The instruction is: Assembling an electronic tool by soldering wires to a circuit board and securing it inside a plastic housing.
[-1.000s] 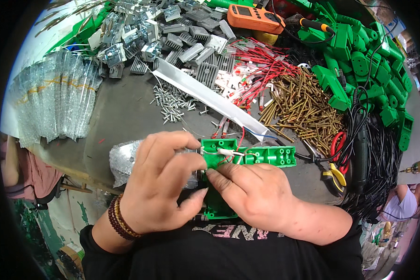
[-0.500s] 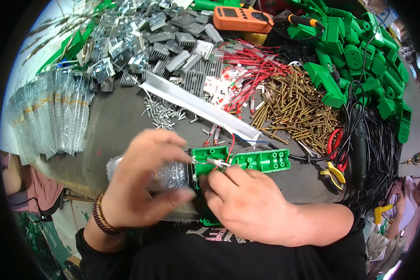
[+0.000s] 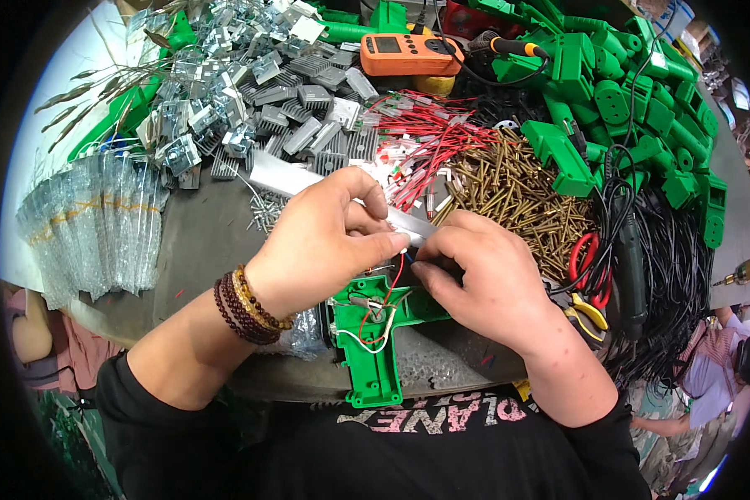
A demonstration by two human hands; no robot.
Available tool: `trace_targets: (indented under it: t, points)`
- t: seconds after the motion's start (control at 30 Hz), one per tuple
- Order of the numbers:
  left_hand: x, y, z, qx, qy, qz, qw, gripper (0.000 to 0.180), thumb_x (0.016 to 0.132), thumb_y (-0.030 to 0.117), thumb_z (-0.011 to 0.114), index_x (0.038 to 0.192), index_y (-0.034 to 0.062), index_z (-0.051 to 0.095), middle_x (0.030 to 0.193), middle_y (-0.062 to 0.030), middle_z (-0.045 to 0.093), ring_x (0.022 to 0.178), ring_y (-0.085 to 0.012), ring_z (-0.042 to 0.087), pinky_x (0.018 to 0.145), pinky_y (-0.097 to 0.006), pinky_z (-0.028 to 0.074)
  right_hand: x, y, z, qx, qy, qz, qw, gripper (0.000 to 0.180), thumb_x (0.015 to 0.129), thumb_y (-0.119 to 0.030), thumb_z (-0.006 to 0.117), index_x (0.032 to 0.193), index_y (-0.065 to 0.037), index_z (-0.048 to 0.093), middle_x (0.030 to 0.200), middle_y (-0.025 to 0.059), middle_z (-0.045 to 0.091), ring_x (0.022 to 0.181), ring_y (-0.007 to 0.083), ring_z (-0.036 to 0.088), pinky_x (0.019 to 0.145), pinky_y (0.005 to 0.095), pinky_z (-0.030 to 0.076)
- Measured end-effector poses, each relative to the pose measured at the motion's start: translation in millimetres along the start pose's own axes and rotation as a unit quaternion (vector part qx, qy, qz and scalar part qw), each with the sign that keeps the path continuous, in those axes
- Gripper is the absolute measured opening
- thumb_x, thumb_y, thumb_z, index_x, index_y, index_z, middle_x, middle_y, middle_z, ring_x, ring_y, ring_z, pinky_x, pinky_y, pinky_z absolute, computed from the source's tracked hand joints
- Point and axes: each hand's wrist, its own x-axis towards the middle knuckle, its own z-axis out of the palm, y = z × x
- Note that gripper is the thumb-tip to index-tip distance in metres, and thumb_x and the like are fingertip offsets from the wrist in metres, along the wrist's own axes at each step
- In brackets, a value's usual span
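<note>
A T-shaped green plastic housing (image 3: 373, 371) lies open in front of me, with red and white wires looping inside it. Its side arm passes under my right hand. Just above it, my left hand (image 3: 329, 229) is closed in a pinch at the upper end of the red wire (image 3: 397, 273); a small pale bit shows by the thumb. Close beside it, my right hand (image 3: 492, 279) pinches a short blue wire (image 3: 408, 259), its end hidden by the fingers. A white angled strip (image 3: 279, 173) runs behind both hands. Clear plastic wrap (image 3: 302, 337) lies under my left wrist.
Grey heat sinks (image 3: 312, 98), red-wired parts (image 3: 425, 125) and brass screws (image 3: 517, 183) are heaped behind. An orange meter (image 3: 408, 54) stands at the back. Green housings (image 3: 617, 96), black cables (image 3: 667, 275) and yellow-handled pliers (image 3: 587, 317) lie right; bubble-wrap sleeves (image 3: 100, 217) lie left.
Both hands have risen away from the green housing toward the white strip and come together. The left hand has moved right and closed. The housing's wired inside is now uncovered.
</note>
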Motion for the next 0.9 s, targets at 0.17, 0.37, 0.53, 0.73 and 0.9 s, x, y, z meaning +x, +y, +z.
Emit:
trace_targets:
  t: [0.17,0.37,0.53,0.73,0.9]
  points:
    - [-6.8,4.0,2.9,-0.065,-0.009,0.008,0.998,0.034,0.087,0.004,0.075,0.112,0.0015,0.052,0.084,-0.0031,0.070,0.079,-0.0033,0.061,0.067,-0.019,0.047,-5.6,6.6,7.7,0.070,0.092,-0.045,0.992,0.013,0.076,-0.011,0.074,0.078,-0.007,0.062,0.077,0.0071,0.056,0.071,0.0270,0.061,0.061,0.0394,0.049]
    - [-12.3,-1.6,11.2,-0.071,0.005,0.068,0.995,0.019,0.088,0.004,0.073,0.104,-0.0016,0.064,0.088,-0.0051,0.071,0.082,-0.0065,0.064,0.073,-0.022,0.050,-8.7,9.8,5.4,0.087,0.080,-0.037,0.992,0.013,0.076,-0.011,0.074,0.079,-0.006,0.062,0.075,0.0074,0.055,0.070,0.0279,0.060,0.060,0.0393,0.049]
    - [-11.5,-4.1,0.7,0.157,0.081,0.179,0.968,0.012,0.085,0.007,0.075,0.093,-0.0010,0.072,0.098,-0.0089,0.074,0.088,-0.0125,0.068,0.080,-0.028,0.053,-7.3,6.0,2.9,0.111,0.154,-0.064,0.980,0.014,0.076,-0.007,0.076,0.086,-0.005,0.067,0.081,0.0104,0.060,0.071,0.0296,0.061,0.063,0.0383,0.049]
    - [-19.1,-2.2,-1.3,0.169,0.069,0.126,0.975,0.020,0.084,0.012,0.076,0.100,0.0011,0.070,0.095,-0.0061,0.071,0.080,-0.0107,0.063,0.074,-0.027,0.049,-59.8,-10.5,-24.7,0.118,-0.134,-0.241,0.954,0.021,0.074,-0.017,0.075,0.093,-0.010,0.071,0.079,0.0005,0.055,0.073,0.0179,0.058,0.063,0.0307,0.048]
    - [-36.3,-1.3,-12.6,0.179,0.142,0.191,0.955,0.031,0.086,0.013,0.072,0.113,0.0025,0.062,0.103,-0.0007,0.065,0.082,-0.0062,0.054,0.074,-0.023,0.042,-81.0,-11.3,-2.5,0.013,-0.155,-0.334,0.930,0.021,0.078,-0.019,0.068,0.097,-0.010,0.073,0.076,-0.0022,0.050,0.073,0.0139,0.054,0.061,0.0280,0.043]
